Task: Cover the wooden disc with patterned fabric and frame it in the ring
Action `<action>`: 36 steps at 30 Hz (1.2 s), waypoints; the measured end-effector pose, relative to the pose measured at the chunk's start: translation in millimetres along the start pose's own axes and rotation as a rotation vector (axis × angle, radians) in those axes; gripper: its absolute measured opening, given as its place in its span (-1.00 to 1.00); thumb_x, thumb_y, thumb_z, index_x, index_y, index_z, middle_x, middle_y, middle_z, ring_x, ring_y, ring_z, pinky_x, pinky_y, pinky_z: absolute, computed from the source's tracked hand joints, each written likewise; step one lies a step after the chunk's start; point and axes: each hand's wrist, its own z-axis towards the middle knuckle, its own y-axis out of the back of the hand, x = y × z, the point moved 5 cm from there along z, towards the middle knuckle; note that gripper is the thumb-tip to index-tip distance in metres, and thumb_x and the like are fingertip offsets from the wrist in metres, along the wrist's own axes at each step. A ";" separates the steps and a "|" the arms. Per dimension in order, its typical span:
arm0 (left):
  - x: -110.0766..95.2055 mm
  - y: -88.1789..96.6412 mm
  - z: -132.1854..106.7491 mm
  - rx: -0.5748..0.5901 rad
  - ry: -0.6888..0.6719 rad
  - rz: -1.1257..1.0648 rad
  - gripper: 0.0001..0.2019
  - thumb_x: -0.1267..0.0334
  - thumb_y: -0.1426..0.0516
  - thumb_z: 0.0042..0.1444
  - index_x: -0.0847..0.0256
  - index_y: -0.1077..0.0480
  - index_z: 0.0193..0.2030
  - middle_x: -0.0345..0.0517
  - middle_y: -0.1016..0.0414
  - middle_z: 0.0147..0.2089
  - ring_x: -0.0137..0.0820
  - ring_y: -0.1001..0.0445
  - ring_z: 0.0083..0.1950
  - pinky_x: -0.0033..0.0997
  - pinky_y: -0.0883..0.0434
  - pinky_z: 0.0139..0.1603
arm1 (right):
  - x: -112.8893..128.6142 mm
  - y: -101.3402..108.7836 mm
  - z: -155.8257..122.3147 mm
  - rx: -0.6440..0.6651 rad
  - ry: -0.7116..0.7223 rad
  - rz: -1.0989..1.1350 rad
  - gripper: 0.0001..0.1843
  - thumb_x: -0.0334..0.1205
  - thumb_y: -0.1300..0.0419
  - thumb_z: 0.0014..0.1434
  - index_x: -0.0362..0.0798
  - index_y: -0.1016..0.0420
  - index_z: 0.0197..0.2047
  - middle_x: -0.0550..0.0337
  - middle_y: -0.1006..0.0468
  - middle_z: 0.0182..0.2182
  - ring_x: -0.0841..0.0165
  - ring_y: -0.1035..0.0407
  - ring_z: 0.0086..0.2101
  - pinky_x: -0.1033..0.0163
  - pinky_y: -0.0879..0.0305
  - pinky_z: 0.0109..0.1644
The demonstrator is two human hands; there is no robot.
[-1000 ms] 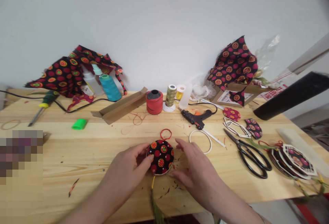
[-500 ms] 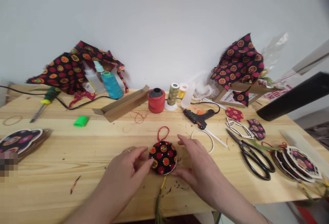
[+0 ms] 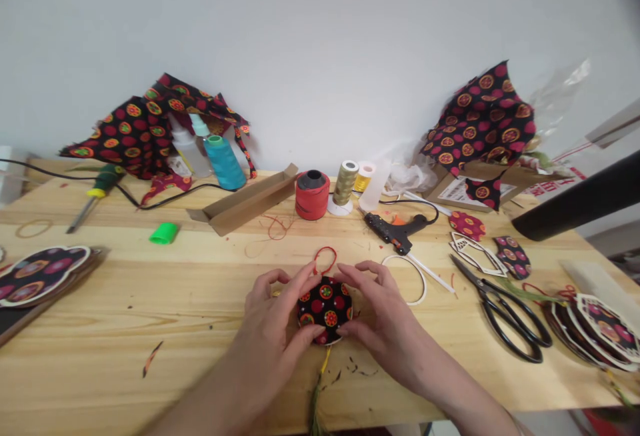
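A round pendant covered in black floral fabric lies on the wooden table, with a red cord loop at its top and a yellow-green tassel below. My left hand grips its left edge, thumb on the fabric and fingers curled at the upper rim. From the other side my right hand closes on the right edge in the same way. A thin white ring lies just right of my right hand. Both hands hide parts of the pendant's rim.
Black scissors lie on the right, beside a stack of finished-looking pendants. Behind are a glue gun, red thread spool and cardboard tray. A screwdriver, green cap and fabric-covered pieces are at left.
Both hands have closed in on the pendant; the fingers, previously at its sides, now press its upper and lower edges. The view has shifted slightly, moving most things rightward.
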 end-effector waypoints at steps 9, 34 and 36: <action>6.7 -5.4 -1.4 -0.001 0.026 0.008 -0.27 0.39 -0.15 0.15 -0.09 0.13 0.36 -0.15 -0.46 0.14 -0.08 -0.21 0.14 0.10 -0.30 0.11 | -2.9 -0.6 -1.2 -0.001 -0.021 0.003 -0.17 -0.55 -0.28 0.03 0.22 -0.10 0.27 0.27 -0.38 0.09 0.27 0.00 0.14 0.07 -0.06 0.26; 7.6 -3.6 0.2 0.000 0.117 -0.006 -0.44 0.34 -0.12 0.12 0.11 -0.12 0.27 0.04 -0.44 0.08 -0.04 -0.26 0.12 0.16 -0.32 0.07 | -2.5 2.7 -3.4 0.000 -0.060 -0.056 -0.23 -0.46 -0.29 0.07 0.09 -0.09 0.27 0.11 -0.32 0.12 0.22 0.02 0.18 0.01 -0.09 0.28; 7.6 -4.3 0.1 0.009 0.117 -0.018 -0.44 0.35 -0.12 0.12 0.10 -0.11 0.28 0.02 -0.44 0.09 -0.05 -0.24 0.13 0.16 -0.30 0.09 | -0.8 5.5 -3.7 -0.025 -0.063 -0.066 -0.24 -0.42 -0.28 0.10 0.04 -0.06 0.29 0.06 -0.29 0.14 0.21 0.01 0.19 -0.01 -0.10 0.28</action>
